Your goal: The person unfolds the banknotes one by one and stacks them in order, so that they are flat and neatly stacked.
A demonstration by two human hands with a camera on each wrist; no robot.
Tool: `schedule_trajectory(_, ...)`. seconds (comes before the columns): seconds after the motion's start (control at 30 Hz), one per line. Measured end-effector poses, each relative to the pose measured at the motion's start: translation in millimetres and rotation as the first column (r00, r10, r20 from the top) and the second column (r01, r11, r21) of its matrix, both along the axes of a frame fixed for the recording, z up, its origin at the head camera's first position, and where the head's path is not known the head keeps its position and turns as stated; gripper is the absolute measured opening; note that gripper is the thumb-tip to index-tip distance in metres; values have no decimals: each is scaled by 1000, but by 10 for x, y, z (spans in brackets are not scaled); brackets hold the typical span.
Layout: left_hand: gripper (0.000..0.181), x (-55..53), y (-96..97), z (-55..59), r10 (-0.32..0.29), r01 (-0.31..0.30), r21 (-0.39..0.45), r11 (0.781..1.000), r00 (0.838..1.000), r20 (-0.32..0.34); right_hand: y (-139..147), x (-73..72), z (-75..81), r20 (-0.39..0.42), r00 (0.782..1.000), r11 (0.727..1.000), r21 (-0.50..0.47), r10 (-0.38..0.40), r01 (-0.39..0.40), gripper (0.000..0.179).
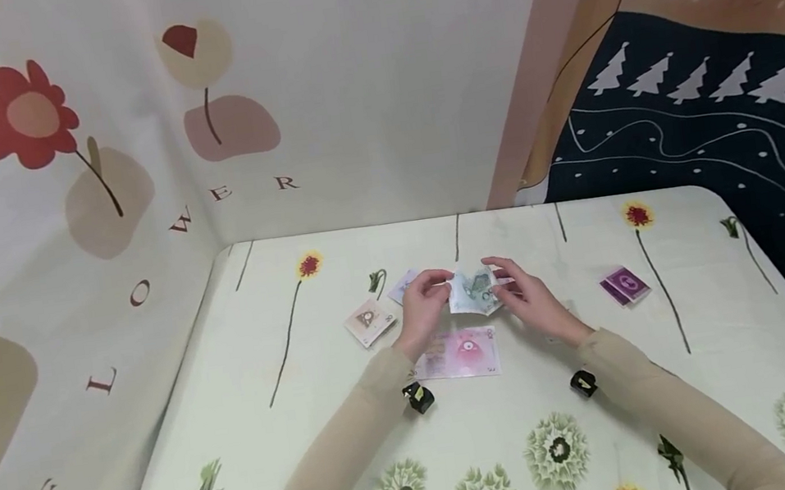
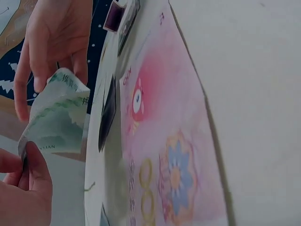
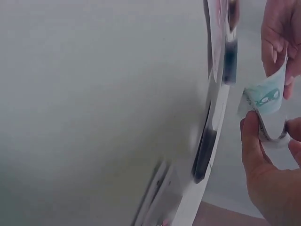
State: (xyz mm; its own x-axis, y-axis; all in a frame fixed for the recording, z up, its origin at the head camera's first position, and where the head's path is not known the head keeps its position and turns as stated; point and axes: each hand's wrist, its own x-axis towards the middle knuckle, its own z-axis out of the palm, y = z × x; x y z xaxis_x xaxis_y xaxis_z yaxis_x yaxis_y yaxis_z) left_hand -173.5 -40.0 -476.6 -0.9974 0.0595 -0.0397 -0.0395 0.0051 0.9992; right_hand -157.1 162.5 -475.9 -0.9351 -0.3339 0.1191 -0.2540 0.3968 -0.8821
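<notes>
A green banknote (image 1: 473, 291) is held up above the table between both hands. My left hand (image 1: 425, 307) pinches its left edge between thumb and fingers. At the other end, my right hand (image 1: 532, 299) grips the right edge. The note is bent, and one end curls over in the left wrist view, where the green note (image 2: 59, 120) shows the print "YUAN". In the right wrist view the note (image 3: 268, 96) bends down between the fingers. Below the hands a pink 100 banknote (image 1: 457, 355) lies flat, its left edge partly covered by my left wrist.
A folded beige note (image 1: 370, 322) lies left of the hands, with a bluish-purple note (image 1: 403, 286) just behind it, partly hidden. Folded purple notes (image 1: 625, 286) lie to the right. The flower-print tablecloth (image 1: 301, 456) meets a curtain (image 1: 375, 115) at the back.
</notes>
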Motion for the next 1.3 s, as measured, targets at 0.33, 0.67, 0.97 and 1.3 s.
schedule_trajectory(0.33,24,65,-170,-27,-46,46,10,999,999,20,36,51,35,147,988,996,-55,-57,66,37)
schedule_trajectory(0.67,28,140,-297,46,-17,18,-131,991,1000,9,102,75,1,172,985,991,-126,-33,56,40)
schedule_trajectory(0.97,24,140,-420,-107,11,-7,-180,984,1000,18,114,106,-14,73,995,997,-37,-65,68,30)
schedule_trajectory(1.3,24,196,-547,-85,8,0,-155,988,999,53,94,107,-7,134,989,992,-107,-57,71,31)
